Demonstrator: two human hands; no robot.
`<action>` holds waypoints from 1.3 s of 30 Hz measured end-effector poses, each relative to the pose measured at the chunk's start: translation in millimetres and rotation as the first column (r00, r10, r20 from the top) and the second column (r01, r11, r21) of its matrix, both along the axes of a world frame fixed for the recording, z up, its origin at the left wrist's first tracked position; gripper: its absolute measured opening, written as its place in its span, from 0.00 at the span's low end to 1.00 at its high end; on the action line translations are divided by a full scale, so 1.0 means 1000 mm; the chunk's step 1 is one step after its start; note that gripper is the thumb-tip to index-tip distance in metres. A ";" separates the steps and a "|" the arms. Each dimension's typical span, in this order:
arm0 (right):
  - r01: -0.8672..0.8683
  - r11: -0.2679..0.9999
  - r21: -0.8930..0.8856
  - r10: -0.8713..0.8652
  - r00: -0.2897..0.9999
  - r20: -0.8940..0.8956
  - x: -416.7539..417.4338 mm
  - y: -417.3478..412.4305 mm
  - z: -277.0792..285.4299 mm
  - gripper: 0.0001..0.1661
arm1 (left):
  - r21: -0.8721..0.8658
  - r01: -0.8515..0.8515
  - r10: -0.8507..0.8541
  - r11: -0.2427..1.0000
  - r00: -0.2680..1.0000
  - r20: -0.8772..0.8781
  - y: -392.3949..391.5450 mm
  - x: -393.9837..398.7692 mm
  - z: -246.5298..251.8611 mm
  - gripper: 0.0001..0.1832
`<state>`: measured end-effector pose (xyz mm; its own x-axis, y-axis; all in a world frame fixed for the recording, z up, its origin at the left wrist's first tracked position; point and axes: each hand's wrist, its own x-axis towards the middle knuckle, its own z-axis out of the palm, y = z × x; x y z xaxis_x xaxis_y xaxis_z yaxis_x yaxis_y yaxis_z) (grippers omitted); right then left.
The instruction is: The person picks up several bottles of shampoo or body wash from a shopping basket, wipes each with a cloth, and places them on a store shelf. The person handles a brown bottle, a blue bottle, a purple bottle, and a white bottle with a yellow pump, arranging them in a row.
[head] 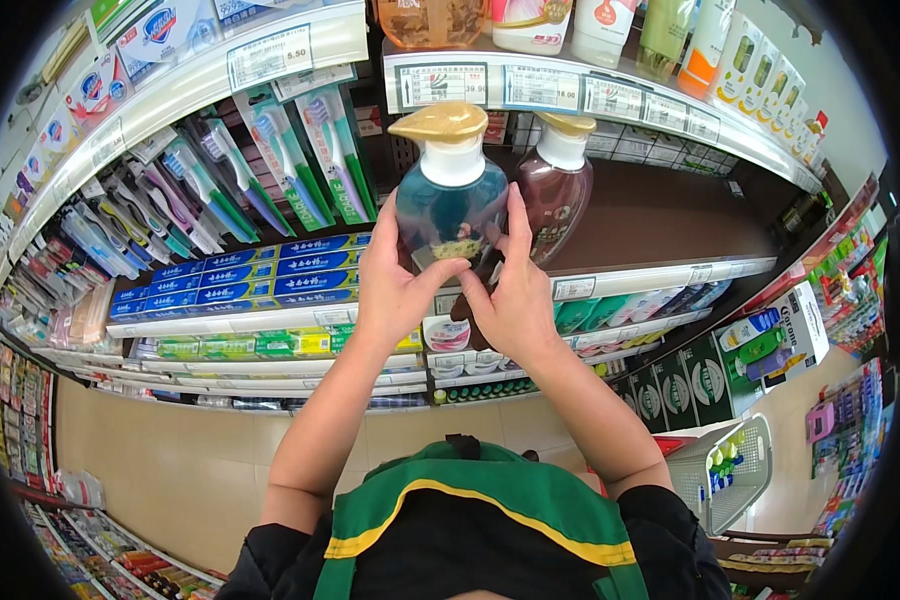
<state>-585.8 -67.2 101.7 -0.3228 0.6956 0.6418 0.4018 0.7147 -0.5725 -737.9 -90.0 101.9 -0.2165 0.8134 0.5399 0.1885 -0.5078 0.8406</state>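
Note:
A dark teal pump bottle (450, 202) with a white collar and a gold pump head is held upright between my two hands, in front of the store shelf. My left hand (397, 277) grips its left side, with the thumb across the lower front. On its right side rest the fingers of my right hand (514, 289), the two thumbs nearly meeting below. Just behind and to the right, a reddish-brown pump bottle (559, 195) with a gold head stands at the brown shelf board (660, 217). Its lower part is partly hidden by my right hand.
Packaged toothbrushes (285, 165) hang at left above stacked blue toothpaste boxes (315, 264). Bottles and tubes stand overhead behind a price-label rail (570, 86). A grey plastic basket (746, 472) holding bottles is at lower right, near stacked dark cartons (701, 379).

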 end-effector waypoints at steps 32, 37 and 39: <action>0.084 0.977 -0.196 -0.054 0.987 0.154 -0.009 0.002 0.033 0.56 | -0.082 0.020 -0.019 0.996 1.000 0.016 0.017 -0.016 0.011 0.38; 0.135 0.967 -0.216 -0.092 0.976 0.198 -0.017 0.008 0.031 0.56 | -0.059 0.026 -0.025 0.998 1.000 0.010 0.031 -0.020 0.003 0.39; 0.148 0.985 -0.092 -0.129 0.974 0.187 -0.020 0.011 0.017 0.56 | -0.055 0.026 -0.026 0.998 1.000 0.005 0.031 -0.019 -0.001 0.40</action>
<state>-605.5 -56.0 118.9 -0.3219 0.8020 0.5033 0.5954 0.5847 -0.5510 -757.1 -59.0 100.8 -0.1968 0.8472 0.4934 0.1722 -0.4656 0.8681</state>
